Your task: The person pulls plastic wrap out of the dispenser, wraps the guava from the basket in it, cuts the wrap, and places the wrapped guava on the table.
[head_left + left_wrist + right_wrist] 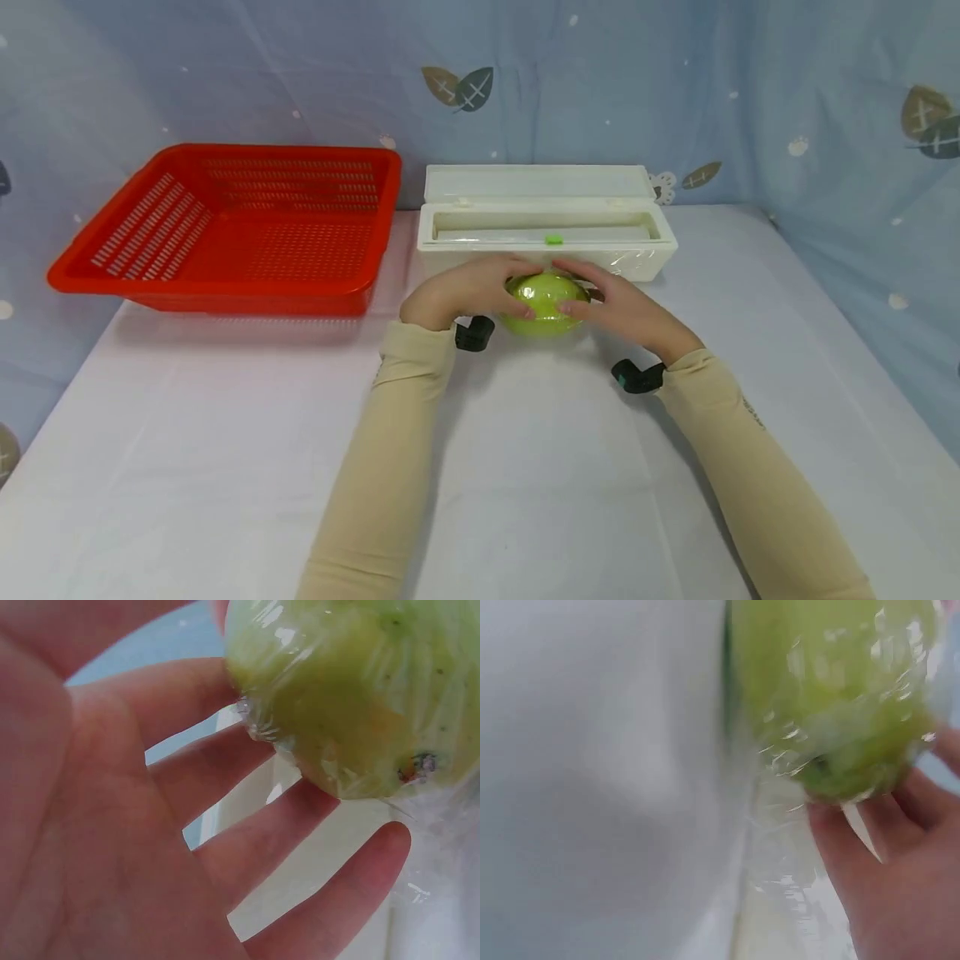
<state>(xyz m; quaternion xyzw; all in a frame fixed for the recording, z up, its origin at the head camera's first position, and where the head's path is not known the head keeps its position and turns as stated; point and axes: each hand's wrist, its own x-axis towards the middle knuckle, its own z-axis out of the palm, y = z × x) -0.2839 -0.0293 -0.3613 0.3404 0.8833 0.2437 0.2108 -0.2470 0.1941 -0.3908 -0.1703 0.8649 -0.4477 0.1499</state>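
Observation:
A yellow-green fruit (pixel 546 302) wrapped in shiny clear film is held between both hands, just in front of a white cling film box. My left hand (pixel 472 292) grips its left side, with the thumb on the near face. In the left wrist view, the fingers of the left hand (pixel 150 810) spread beneath the fruit (pixel 337 697), which shows a dark spot at one end. From the right, my right hand (pixel 626 308) holds the other side. The right wrist view shows wrinkled film over the fruit (pixel 840 690) and the fingertips of that hand (pixel 900 862) against it.
Behind the fruit stands the white cling film box (pixel 652 260), lid (pixel 536 182) raised, with a pale roll (pixel 487 236) inside and a green slider (pixel 553 240) on its front edge. A red slotted basket (pixel 225 287) sits back left. White cloth covers the table (pixel 540 500).

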